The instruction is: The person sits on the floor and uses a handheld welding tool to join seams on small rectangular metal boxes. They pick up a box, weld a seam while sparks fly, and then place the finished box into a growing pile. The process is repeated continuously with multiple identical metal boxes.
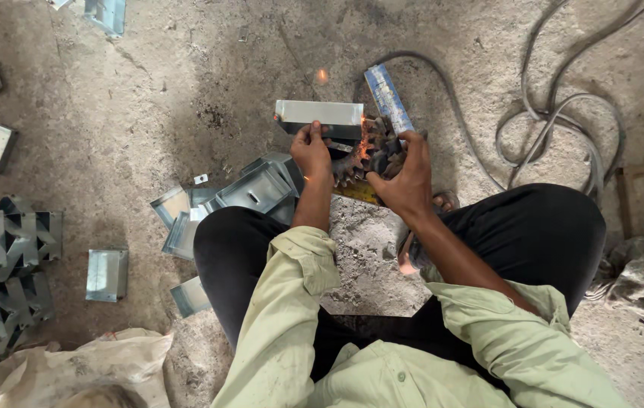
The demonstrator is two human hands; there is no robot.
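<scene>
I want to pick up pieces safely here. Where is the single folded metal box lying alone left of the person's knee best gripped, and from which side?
Probably grip the folded metal box across its two long upright side walls, coming straight down from above. It lies flat on the dirt floor with its open face up, apart from the stacked boxes, so both walls are free. Avoid the short ends: the cut sheet edges there look sharp.

I see pale green shirt (pixel 382 355), sleeves rolled to elbows, buttoned front; black trousers (pixel 541 227); bare forearms.
</scene>
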